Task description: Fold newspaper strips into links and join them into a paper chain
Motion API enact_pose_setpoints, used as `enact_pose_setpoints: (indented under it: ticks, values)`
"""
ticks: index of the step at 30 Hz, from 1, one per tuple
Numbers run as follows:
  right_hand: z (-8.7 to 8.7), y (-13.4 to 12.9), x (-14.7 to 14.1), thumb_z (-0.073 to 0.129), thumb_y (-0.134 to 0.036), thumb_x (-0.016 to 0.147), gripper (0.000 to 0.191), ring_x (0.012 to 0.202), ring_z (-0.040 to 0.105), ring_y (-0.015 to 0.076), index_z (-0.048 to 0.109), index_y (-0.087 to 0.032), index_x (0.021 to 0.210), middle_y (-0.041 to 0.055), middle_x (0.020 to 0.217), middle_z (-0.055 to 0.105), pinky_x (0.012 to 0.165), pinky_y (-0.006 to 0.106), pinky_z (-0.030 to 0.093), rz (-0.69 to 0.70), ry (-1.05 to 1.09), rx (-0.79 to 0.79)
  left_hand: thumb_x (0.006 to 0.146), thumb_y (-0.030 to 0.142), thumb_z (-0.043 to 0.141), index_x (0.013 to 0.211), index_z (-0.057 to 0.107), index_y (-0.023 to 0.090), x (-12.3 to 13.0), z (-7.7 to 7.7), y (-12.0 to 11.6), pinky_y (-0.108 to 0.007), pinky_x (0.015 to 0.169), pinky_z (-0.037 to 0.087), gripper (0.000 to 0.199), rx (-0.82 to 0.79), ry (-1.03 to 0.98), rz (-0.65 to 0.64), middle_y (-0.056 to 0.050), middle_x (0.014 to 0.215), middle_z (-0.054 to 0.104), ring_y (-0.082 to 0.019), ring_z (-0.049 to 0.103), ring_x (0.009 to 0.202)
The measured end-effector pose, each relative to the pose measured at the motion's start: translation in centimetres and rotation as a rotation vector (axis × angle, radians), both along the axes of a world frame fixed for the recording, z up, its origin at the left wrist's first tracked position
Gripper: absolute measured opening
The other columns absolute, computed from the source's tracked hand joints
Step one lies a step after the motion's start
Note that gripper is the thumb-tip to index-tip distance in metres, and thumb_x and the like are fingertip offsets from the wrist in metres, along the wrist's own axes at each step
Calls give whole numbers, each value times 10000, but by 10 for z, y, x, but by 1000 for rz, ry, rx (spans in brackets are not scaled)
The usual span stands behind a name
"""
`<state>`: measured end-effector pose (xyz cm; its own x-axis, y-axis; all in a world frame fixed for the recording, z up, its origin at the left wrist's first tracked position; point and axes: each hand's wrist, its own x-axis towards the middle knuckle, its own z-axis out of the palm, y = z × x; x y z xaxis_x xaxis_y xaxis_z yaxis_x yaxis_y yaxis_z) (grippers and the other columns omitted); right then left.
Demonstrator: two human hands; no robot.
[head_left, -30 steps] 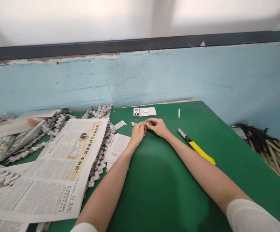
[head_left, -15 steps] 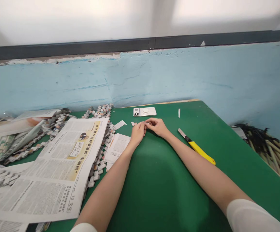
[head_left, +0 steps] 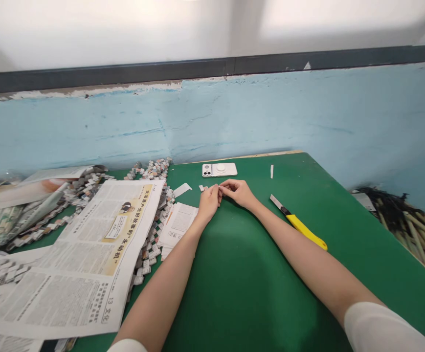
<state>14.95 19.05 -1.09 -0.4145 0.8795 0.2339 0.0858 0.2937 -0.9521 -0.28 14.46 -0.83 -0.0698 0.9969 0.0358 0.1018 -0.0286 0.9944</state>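
Observation:
My left hand (head_left: 210, 201) and my right hand (head_left: 237, 192) meet fingertip to fingertip above the green table (head_left: 241, 274). The fingers of both are pinched together. Whatever lies between them is too small and hidden to make out. A small folded paper piece (head_left: 202, 188) shows at the far side of my left hand. Just beyond the hands lies a white phone (head_left: 229, 169). To the left of my left hand are a loose paper strip (head_left: 182, 189) and a stack of cut newspaper pieces (head_left: 177, 225).
A yellow-handled knife (head_left: 305, 231) lies beside my right forearm, its blade pointing away. A thin paper strip (head_left: 271, 171) is near the back edge. Newspaper (head_left: 98, 244) covers folded-paper chains (head_left: 148, 256) at left. Sticks (head_left: 423, 234) lie beyond the right edge.
The fingers of my right hand have shifted very slightly at the pinch, and the pale bit seen between the fingertips is now hardly visible.

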Motion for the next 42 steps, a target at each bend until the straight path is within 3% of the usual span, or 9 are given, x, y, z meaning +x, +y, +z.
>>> enact_pose_setpoints:
  ticks: [4, 11, 15, 17, 19, 23, 27, 37, 42]
  values:
    - [5, -1, 0, 662, -578, 900, 410, 564, 572, 146, 730, -177, 852, 27, 682, 689, 568, 284, 480, 5, -24, 7, 1000, 573, 402, 671, 520, 202, 0, 0, 0, -254, 475, 375, 510, -8, -21, -1, 26, 514, 498, -107, 442, 422]
    - [6, -3, -3, 652, -662, 885, 477, 524, 549, 137, 672, -188, 937, 15, 665, 674, 529, 280, 455, 66, 22, -62, 1018, 514, 382, 670, 497, 213, 1, 5, -3, -262, 491, 379, 474, 19, -15, 0, 21, 539, 507, -114, 448, 432]
    - [7, -3, -3, 646, -677, 887, 482, 472, 513, 124, 605, -198, 919, 3, 614, 667, 505, 269, 428, -35, 65, -67, 1013, 401, 435, 828, 517, 226, -2, 9, -8, -264, 592, 424, 267, 123, 59, 289, 22, 660, 552, -136, 523, 555]
    - [7, -2, -3, 641, -690, 885, 490, 457, 495, 119, 583, -204, 904, -2, 597, 661, 492, 264, 411, -75, 83, -63, 993, 335, 479, 926, 539, 227, -4, 8, -8, -288, 730, 474, 141, 190, 147, 463, -21, 818, 620, -169, 599, 742]
    - [7, -1, -3, 637, -707, 877, 504, 449, 485, 116, 573, -208, 896, -7, 587, 655, 483, 260, 399, -95, 87, -63, 957, 252, 505, 992, 567, 221, -6, 5, -7, -340, 864, 488, 78, 234, 255, 507, -72, 978, 645, -214, 614, 931]
    - [7, 0, -2, 639, -722, 867, 522, 437, 464, 111, 580, -204, 896, -11, 574, 642, 471, 258, 380, -127, 96, -64, 820, 71, 543, 1052, 664, 216, -7, -5, -4, -461, 1022, 461, 299, 304, 488, 315, -122, 1106, 663, -300, 549, 1126]
    - [6, 2, -1, 648, -720, 860, 526, 429, 446, 107, 597, -198, 901, -15, 560, 627, 461, 258, 364, -177, 119, -77, 760, 30, 584, 1063, 748, 235, -5, -10, -4, -541, 1108, 422, 401, 330, 621, 168, -121, 1245, 676, -353, 475, 1255]
    - [2, 5, 0, 669, -648, 881, 460, 435, 460, 105, 610, -193, 920, -19, 568, 638, 467, 245, 361, -180, 171, -85, 904, 193, 619, 1102, 767, 238, -6, -12, -2, -512, 1131, 412, 251, 278, 763, 124, -92, 1272, 688, -341, 474, 1291]
    - [2, 5, -1, 666, -643, 884, 548, 441, 498, 116, 612, -177, 1166, -23, 587, 657, 477, 245, 390, -173, 185, -100, 982, 261, 577, 1140, 749, 239, -6, -12, -2, -496, 1069, 407, 234, 272, 758, 91, -108, 1239, 679, -336, 484, 1232]
